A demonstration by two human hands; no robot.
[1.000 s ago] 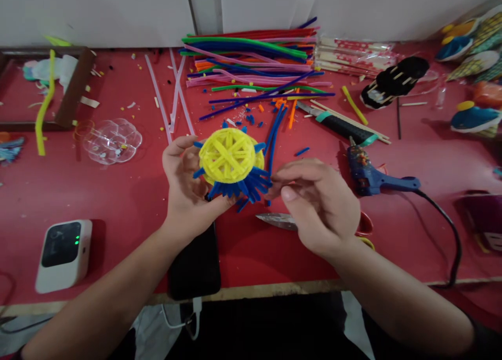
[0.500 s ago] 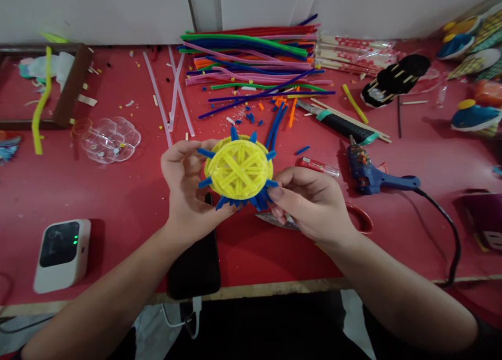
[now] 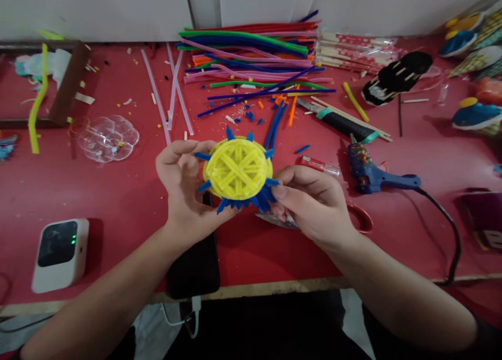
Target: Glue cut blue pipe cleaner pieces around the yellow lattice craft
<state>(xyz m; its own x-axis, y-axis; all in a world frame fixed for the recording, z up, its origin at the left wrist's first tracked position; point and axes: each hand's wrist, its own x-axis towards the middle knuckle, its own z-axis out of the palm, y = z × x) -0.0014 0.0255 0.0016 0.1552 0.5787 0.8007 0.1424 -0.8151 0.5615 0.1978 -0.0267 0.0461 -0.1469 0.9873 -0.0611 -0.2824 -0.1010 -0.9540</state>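
Note:
A yellow woven ball of pipe cleaners (image 3: pixel 237 168) with short blue stubs sticking out all round hangs over the red table (image 3: pixel 117 193). My left hand (image 3: pixel 181 187) cups its left and underside, fingers curled round it. My right hand (image 3: pixel 311 203) grips its lower right edge, thumb and fingers pinched on the blue stubs. Under my right hand lie scissors with a metal blade (image 3: pixel 280 221) and a red handle (image 3: pixel 363 219).
A pile of coloured pipe cleaners (image 3: pixel 251 57) lies at the back. A blue glue gun (image 3: pixel 372 174) with its cord, a red lighter (image 3: pixel 317 165) and a black-handled knife (image 3: pixel 341 125) are to the right. A black phone (image 3: pixel 194 266), white device (image 3: pixel 58 253) and clear tray (image 3: pixel 107 138) sit left.
My right hand has moved left from a loose pinch beside the ball to grip its lower right edge. The ball has turned so its blue stubs spread round the rim.

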